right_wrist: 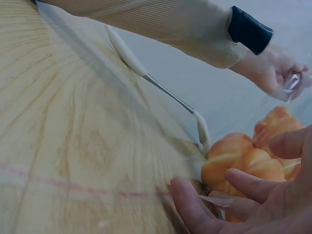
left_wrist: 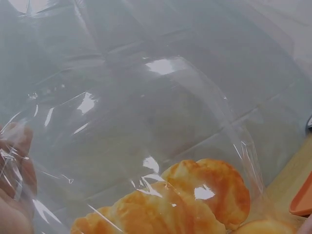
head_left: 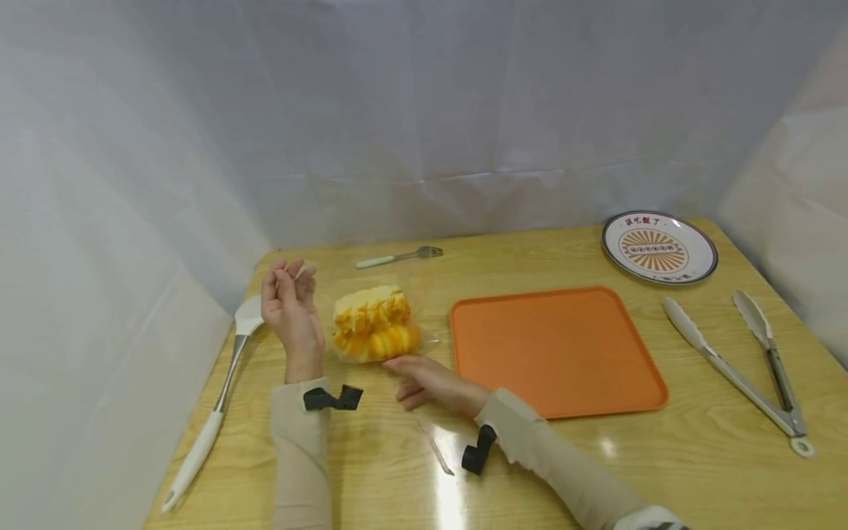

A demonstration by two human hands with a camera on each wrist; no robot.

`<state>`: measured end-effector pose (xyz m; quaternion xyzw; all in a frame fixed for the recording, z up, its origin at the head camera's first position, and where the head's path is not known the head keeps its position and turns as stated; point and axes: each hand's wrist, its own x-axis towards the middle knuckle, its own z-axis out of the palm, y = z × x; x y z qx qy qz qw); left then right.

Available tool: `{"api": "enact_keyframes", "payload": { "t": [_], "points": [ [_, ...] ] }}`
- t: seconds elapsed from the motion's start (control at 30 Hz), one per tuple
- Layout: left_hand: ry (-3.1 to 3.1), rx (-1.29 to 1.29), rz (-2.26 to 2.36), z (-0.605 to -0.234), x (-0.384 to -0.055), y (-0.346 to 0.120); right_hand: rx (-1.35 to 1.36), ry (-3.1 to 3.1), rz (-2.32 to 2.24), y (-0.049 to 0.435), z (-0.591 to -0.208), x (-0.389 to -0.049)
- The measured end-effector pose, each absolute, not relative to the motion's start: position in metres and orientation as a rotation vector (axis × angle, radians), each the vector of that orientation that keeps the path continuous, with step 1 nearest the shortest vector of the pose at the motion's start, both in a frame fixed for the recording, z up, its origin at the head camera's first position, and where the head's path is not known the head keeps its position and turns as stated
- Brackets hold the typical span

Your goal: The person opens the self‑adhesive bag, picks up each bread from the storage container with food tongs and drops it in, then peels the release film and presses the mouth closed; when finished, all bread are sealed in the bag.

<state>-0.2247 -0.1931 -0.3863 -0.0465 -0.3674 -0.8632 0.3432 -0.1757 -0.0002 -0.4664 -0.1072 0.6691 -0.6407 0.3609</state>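
Observation:
Two golden bread rolls [head_left: 375,320] lie inside a clear plastic bag [left_wrist: 183,78] on the wooden table. My left hand [head_left: 291,309] is raised at the bag's left side. In the right wrist view, the same left hand [right_wrist: 275,73] pinches the clear film. My right hand [head_left: 433,384] reaches in from the right, its fingertips at the near lower edge of the bread. In the right wrist view, the right hand's fingers [right_wrist: 190,207] are spread and loosely bent beside the rolls, close to a loose corner of film. Whether they touch the bag, I cannot tell.
An orange tray [head_left: 556,353] lies right of the bread. Beyond it are a patterned plate [head_left: 695,254] and spread metal tongs [head_left: 742,379]. A fork [head_left: 397,258] lies behind the bag. A white-headed utensil [head_left: 228,368] runs along the left edge.

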Motion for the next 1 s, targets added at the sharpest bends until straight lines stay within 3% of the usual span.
{"api": "enact_keyframes", "payload": {
  "t": [0.33,0.6,0.77,1.0],
  "points": [
    [-0.946,-0.118,-2.245,-0.385,-0.226,-0.193,-0.289,1.847,-1.571,0.049,-0.449,-0.185],
    [-0.949,-0.138,-2.229,-0.384,-0.227,-0.194,-0.348,2.247,-1.868,0.074,-0.387,-0.221],
    [-0.949,-0.134,-2.232,-0.383,-0.227,-0.195,-0.557,2.393,-1.937,0.072,-0.355,-0.238],
    [-0.871,-0.219,-2.334,-0.385,-0.224,-0.2,-0.657,2.45,-1.885,0.053,-0.347,-0.255]
  ]
}}
